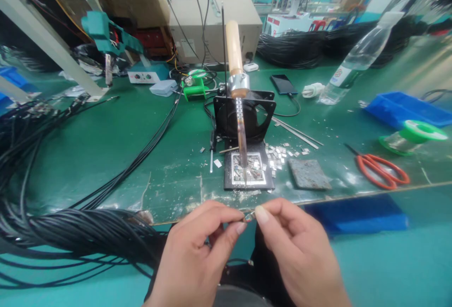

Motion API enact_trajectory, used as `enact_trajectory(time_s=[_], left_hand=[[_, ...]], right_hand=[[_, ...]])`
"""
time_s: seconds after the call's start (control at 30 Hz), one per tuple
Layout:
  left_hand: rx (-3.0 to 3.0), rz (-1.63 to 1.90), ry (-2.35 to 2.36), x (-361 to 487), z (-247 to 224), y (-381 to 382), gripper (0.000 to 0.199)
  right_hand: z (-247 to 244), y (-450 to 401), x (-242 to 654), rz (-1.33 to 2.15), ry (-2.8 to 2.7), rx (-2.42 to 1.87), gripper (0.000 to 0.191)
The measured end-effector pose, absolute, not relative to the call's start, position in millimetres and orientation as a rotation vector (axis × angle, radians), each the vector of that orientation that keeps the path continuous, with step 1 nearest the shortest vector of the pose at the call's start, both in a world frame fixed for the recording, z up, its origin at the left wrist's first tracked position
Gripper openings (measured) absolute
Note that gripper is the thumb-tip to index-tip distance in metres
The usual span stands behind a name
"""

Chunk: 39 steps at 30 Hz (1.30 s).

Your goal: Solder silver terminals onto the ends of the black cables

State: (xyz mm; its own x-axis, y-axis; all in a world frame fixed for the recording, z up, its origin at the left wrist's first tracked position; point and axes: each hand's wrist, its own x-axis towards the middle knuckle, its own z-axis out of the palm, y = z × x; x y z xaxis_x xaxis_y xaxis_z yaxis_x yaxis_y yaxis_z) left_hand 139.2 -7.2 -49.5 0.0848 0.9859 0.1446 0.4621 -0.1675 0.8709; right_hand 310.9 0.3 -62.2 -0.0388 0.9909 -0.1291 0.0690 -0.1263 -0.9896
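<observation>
Between my two hands, just below the table's front edge, is a small connector with coloured wires (249,217). My left hand (206,246) pinches its wire end between thumb and forefinger. On the other side, the thumb and forefinger of my right hand (294,246) grip the metal end. Beyond them a soldering iron with a wooden handle (233,48) hangs tip down in front of a black fan (261,116). Its tip is over a white-framed tray (232,175) of small metal pieces. Loose metal pieces (278,154) lie scattered beside the tray.
Black cables (106,231) are bundled at the left. On the right are a grey pad (309,173), red-handled pliers (377,170), a solder spool (411,137), a blue bin (406,109) and a plastic bottle (363,57). A phone (283,84) and a screwdriver (212,149) lie near the fan.
</observation>
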Motion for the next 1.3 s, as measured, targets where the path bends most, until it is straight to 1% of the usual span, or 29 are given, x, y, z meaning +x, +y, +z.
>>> enact_trajectory(time_s=[0.1,0.2,0.3,0.67,0.83,1.3], left_hand=[[1.762,1.034,1.436,140,-50,-5,0.014],[1.778,1.042,1.459,142,-49,0,0.014],[1.774,1.047,1.472,143,-50,4,0.013],[1.682,1.043,1.520,143,-54,16,0.012],[1.660,1.083,1.513,145,-56,19,0.011],[1.632,1.108,1.498,147,-52,23,0.012]], right_hand=[[-61,7,312,1.427,-1.152,-1.297,0.036],[-64,14,313,1.541,-1.075,-1.258,0.035],[-66,20,314,1.583,-1.042,-1.228,0.033],[-60,36,309,1.381,-1.157,-1.253,0.025],[-62,38,309,1.279,-1.227,-1.289,0.025],[-56,39,307,1.325,-1.174,-1.257,0.028]])
